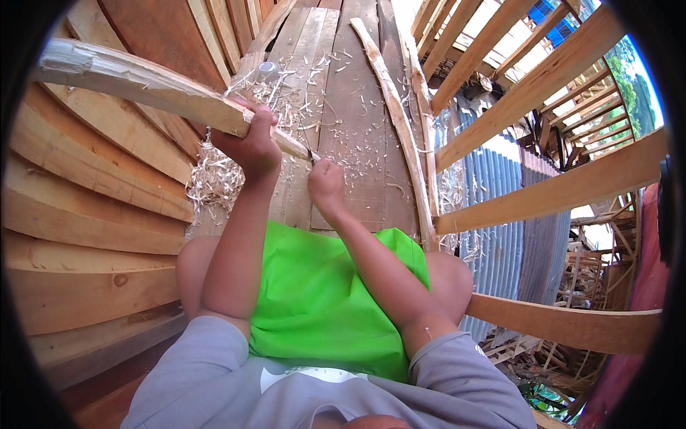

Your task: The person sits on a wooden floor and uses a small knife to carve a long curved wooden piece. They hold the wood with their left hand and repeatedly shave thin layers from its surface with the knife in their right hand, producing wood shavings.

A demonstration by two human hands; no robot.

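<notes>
A long, pale wooden pole (153, 87), rough and partly whittled, slants from the upper left down toward the middle. My left hand (254, 143) is wrapped around it, thumb on top, near its thinner end (291, 146). In front of my lap, my right hand (327, 187) makes a fist around a knife (313, 158). Only a short dark piece of the knife shows, against the pole's tip; the fist hides its handle. A bright green cloth (321, 300) covers my lap between my bent knees.
Curly wood shavings (216, 179) are heaped left of my left forearm and scattered over the plank floor (354, 121). A small clear cup (267, 70) stands among them. Another stripped pole (391, 100) lies along the right. Board wall (100, 193) left; slatted railing (543, 186) right, corrugated metal sheets (500, 214) beyond.
</notes>
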